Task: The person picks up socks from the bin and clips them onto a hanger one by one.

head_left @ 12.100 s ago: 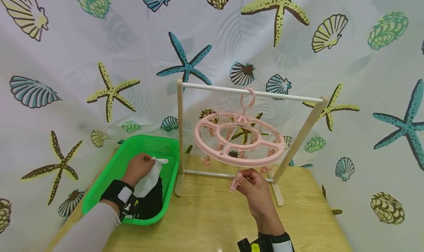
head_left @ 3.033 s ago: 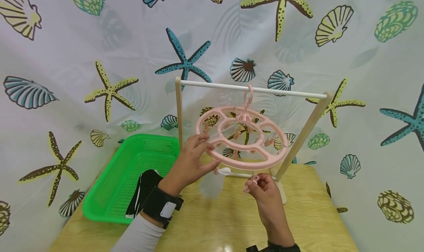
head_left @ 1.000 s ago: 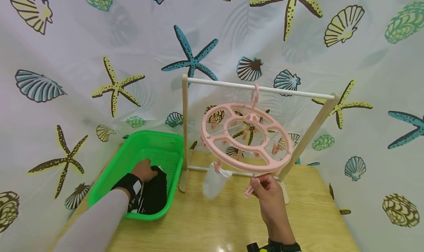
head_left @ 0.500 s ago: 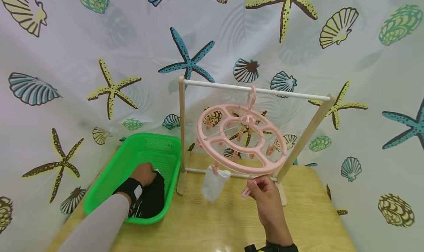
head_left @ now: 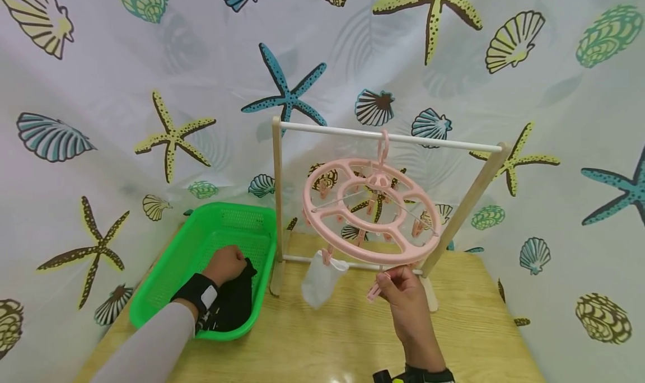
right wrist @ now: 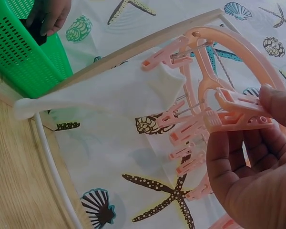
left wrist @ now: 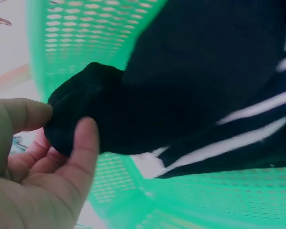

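The right hand (head_left: 403,293) is the nearer one to the camera, and it pinches a pink clip (right wrist: 240,114) between thumb and fingertips; the clip hangs from the near rim of the round pink hanger (head_left: 370,212), directly above this hand. The left hand (head_left: 229,262) is farther and lower to the left, inside the green basket (head_left: 166,276), where thumb and forefinger are closed on one end of a black sock (left wrist: 148,109). From the held clip, this sock lies well apart, to the left and below, and its long axis runs from the left fingers back toward the person. Just left of the right hand's clip a white sock (head_left: 319,276) already hangs from a neighbouring clip. Behind all stands the wooden rack (head_left: 276,204) which carries the hanger.
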Motion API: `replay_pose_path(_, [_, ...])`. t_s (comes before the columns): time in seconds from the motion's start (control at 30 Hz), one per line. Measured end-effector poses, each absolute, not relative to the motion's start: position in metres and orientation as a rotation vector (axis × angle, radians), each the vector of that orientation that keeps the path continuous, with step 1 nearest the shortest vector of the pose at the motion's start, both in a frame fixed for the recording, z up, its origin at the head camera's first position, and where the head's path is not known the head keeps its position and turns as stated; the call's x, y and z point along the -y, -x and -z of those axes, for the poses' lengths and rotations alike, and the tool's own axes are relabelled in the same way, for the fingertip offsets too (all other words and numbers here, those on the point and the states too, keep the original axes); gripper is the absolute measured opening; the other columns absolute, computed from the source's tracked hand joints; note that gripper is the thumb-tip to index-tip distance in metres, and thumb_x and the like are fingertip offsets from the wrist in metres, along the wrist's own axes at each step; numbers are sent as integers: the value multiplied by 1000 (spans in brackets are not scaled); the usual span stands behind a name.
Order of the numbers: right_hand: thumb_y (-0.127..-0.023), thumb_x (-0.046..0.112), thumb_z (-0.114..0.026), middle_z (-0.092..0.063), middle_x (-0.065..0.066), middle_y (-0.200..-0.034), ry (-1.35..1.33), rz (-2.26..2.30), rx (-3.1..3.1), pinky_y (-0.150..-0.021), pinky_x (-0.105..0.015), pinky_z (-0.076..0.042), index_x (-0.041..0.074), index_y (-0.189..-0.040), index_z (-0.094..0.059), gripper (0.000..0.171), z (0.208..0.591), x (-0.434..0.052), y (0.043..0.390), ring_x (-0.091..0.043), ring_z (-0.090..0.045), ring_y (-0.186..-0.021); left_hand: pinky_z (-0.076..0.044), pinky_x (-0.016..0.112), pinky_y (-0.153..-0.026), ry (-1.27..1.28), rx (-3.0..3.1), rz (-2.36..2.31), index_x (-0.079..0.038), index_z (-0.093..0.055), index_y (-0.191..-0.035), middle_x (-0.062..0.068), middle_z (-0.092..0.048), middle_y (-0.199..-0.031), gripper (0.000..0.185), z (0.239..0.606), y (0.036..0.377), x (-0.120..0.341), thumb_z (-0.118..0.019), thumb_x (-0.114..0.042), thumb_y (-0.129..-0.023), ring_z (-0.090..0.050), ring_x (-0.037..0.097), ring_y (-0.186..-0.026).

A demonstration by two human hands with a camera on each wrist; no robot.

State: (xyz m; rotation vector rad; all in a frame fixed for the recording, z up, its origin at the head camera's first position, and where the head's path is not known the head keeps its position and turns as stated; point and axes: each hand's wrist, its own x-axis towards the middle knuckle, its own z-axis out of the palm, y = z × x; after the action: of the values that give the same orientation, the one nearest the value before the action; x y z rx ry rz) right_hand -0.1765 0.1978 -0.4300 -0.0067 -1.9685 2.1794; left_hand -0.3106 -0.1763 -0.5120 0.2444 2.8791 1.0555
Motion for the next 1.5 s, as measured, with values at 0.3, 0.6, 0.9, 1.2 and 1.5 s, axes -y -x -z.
replay_pose_path(0.3, [-97, 1, -61, -60, -10, -89, 32, -2200, 1955, -71, -31, -56, -7, -96, -48, 15, 431, -197, 179, -16, -66, -70, -47, 41, -66, -319, -2986, -1020, 4, -63, -94, 13, -62, -83, 9, 482, 289, 161, -61, -4, -94, -56, 25, -70])
replay_pose_path(0.6, [-97, -1, -60, -59, -10, -87, 16, -2202, 1939, -69, -29, -56, -11, -98, -47, 17, 430, -196, 180, -16, -66, -70, -52, 47, -79, -323, -3042, -1135, 7, -64, -121, 19, -68, -105, 31, 447, 266, 135, -66, -7, -94, -65, 34, -95])
replay_pose_path(0.9, [-96, -2, -62, -59, -5, -86, 10, -2211, 1921, -69, -27, -55, -6, -95, -48, 14, 428, -196, 177, -13, -65, -72, -51, 31, -59, -365, -3016, -1349, -3, -73, -106, 12, -70, -99, 15, 426, 242, 113, -71, -8, -91, -67, 21, -79])
replay_pose_path(1.2, [-96, -1, -62, -61, -7, -84, -6, -2215, 1904, -69, -30, -57, -6, -93, -50, 13, 432, -196, 179, -16, -67, -68, -54, 37, -74, -495, -2951, -1433, -9, -73, -109, 2, -70, -98, 20, 415, 215, 88, -74, -11, -89, -66, 22, -92])
replay_pose_path(1.5, [-96, -2, -61, -62, -6, -84, -10, -2228, 1896, -70, -31, -57, -2, -93, -51, 10, 432, -191, 178, -16, -67, -68, -53, 35, -73, -541, -2817, -1638, -14, -70, -94, -6, -69, -90, 10, 427, 201, 64, -76, -10, -88, -65, 13, -85])
